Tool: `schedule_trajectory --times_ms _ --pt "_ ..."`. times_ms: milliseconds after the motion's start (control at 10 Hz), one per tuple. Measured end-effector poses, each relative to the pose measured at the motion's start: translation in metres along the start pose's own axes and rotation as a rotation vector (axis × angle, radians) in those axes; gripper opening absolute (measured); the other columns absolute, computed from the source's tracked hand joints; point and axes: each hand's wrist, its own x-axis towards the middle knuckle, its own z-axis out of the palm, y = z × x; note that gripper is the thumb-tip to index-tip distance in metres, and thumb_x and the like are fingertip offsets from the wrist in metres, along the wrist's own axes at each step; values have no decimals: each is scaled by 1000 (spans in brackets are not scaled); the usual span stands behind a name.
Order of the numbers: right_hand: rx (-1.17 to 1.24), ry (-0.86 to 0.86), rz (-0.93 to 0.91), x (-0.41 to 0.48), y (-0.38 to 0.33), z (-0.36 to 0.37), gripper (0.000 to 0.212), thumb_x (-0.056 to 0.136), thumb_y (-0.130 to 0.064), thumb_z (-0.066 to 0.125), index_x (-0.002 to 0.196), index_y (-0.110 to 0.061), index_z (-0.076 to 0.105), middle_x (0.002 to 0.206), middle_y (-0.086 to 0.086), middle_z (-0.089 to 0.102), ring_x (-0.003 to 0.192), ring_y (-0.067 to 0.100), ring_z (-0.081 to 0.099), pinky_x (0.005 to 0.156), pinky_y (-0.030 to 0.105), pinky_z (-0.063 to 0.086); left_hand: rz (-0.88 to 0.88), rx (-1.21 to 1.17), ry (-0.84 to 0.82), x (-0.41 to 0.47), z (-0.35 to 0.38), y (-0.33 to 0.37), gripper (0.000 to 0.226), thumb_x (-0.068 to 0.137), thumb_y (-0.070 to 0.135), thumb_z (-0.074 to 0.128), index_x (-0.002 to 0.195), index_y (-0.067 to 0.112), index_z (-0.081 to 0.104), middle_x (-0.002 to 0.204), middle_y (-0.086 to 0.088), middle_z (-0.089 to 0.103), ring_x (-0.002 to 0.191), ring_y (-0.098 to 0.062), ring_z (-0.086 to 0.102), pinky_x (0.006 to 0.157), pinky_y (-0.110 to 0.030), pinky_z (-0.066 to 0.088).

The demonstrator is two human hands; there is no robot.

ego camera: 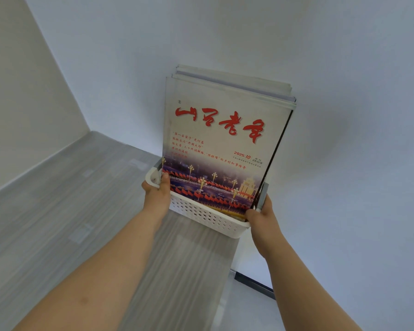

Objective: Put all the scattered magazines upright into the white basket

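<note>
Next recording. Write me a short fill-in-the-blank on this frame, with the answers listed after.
1. The magazines stand ____ in the white basket.
2. The left hand grips the basket's left end; the right hand grips its ____ end.
3. The front magazine carries its title in large ____ lettering.

Missing words: upright; right; red.

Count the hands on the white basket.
2. The left hand grips the left end of the white basket; the right hand grips the right end. No others in view.

Bare indoor room: white walls [225,32], grey wood-grain table [58,223].
</note>
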Motion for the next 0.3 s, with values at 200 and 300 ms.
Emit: schedule_trajectory --times_ms 200,300 --pt "-7 -30 3 -4 -3 -4 52 88 -5 50 134 -18 29 127 8 49 119 24 47 91 31 41 -9 13 2 -4 -3 3 54 95 34 31 137 6 11 129 -24 49 108 -31 50 82 -30 35" --pt "-29 45 52 -16 -4 -17 66 87 -20 55 142 -16 18 148 8 32 133 26 36 105 40 33 -9 53 2 -23 -9 2 59 95 33 33 141 6 8 140 -20 40 128 -33 40 92 -34 34"
